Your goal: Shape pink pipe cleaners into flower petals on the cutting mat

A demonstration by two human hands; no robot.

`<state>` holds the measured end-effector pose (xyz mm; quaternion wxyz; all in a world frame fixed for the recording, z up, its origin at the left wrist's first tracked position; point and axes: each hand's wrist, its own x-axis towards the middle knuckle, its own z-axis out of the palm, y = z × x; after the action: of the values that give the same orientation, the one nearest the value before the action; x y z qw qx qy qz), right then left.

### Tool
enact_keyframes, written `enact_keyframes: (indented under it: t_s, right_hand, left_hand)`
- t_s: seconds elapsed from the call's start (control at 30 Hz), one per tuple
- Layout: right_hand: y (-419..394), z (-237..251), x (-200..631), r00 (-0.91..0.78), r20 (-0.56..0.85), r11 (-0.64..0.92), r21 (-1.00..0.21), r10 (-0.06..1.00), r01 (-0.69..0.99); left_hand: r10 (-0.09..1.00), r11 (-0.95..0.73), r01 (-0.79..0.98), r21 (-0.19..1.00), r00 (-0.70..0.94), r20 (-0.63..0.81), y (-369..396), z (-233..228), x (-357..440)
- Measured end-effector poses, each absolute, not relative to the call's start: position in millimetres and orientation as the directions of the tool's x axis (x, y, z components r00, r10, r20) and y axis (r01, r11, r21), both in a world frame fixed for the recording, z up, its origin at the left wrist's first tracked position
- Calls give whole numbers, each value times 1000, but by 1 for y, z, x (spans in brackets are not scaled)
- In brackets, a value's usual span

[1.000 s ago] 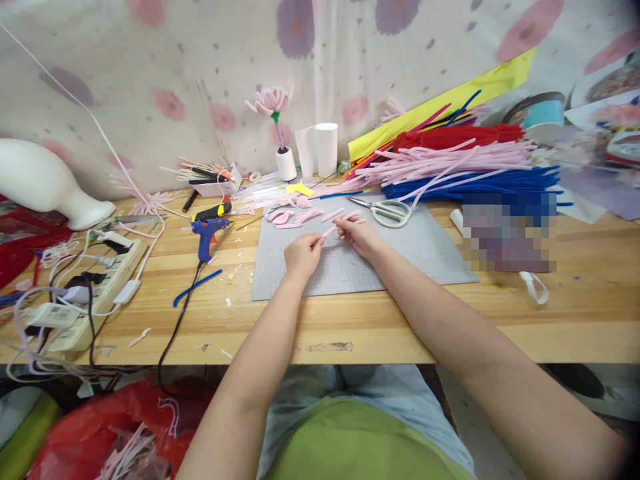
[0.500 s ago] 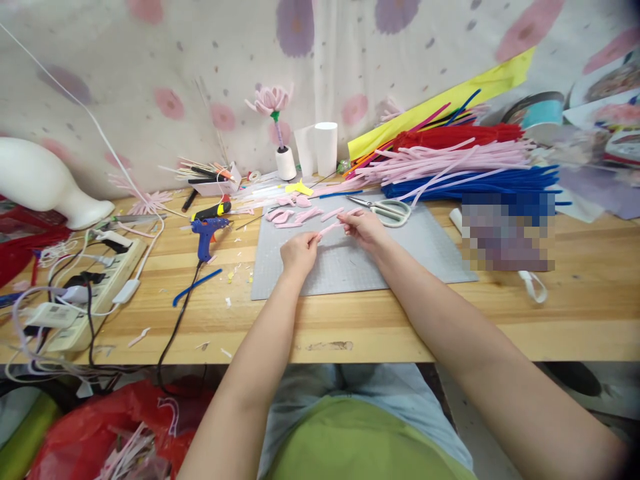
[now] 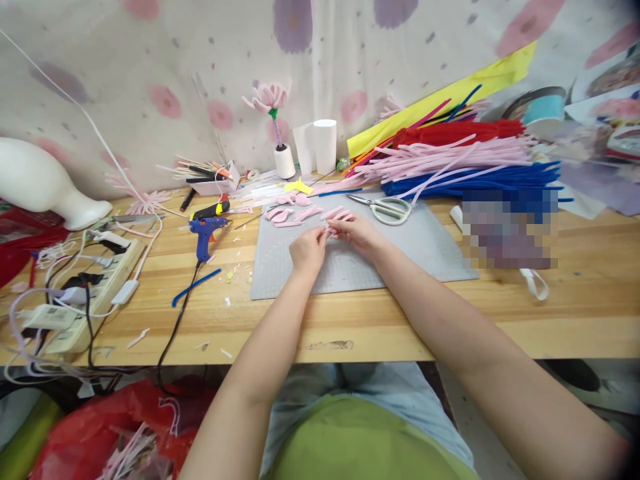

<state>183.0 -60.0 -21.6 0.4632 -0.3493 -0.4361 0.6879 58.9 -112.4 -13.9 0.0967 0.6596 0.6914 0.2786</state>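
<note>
Over the grey cutting mat (image 3: 280,273), my left hand (image 3: 308,252) and my right hand (image 3: 356,235) meet fingertip to fingertip. Both are closed on a short pink pipe cleaner (image 3: 329,230), mostly hidden by the fingers. Just beyond them on the mat lie several bent pink pipe cleaner pieces (image 3: 307,213). A pair of scissors (image 3: 393,211) with pale handles rests to the right of my right hand, blades pointing left.
A blue glue gun (image 3: 204,237) stands left of the mat, its black cord running to the table edge. Bundles of pink pipe cleaners (image 3: 450,160) and blue ones (image 3: 480,181) lie at the back right. A pink flower (image 3: 270,99) rises from a white holder; a power strip (image 3: 100,293) sits far left.
My hands have come together; the pink pipe cleaner stretched between them before is now mostly covered by my fingers. My left hand moved right, and my right hand shifted slightly left.
</note>
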Motion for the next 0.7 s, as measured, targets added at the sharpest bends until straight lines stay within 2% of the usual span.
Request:
enact_keyframes:
  t_s: [0.23, 0.43, 0.7]
  right_hand:
    - [-61, -21, 174, -108, -118, -147, -936, 987, -320]
    - [-60, -19, 171, -34, -107, -112, -943, 994, -314]
    - [-56, -17, 176, -32, -180, -181, -932, 983, -314]
  left_hand:
    - [982, 7, 813, 582, -114, 148, -113, -14, 58]
    - [982, 23, 809, 587, -129, 139, -111, -14, 59]
    - [981, -42, 847, 530, -64, 181, -114, -13, 60]
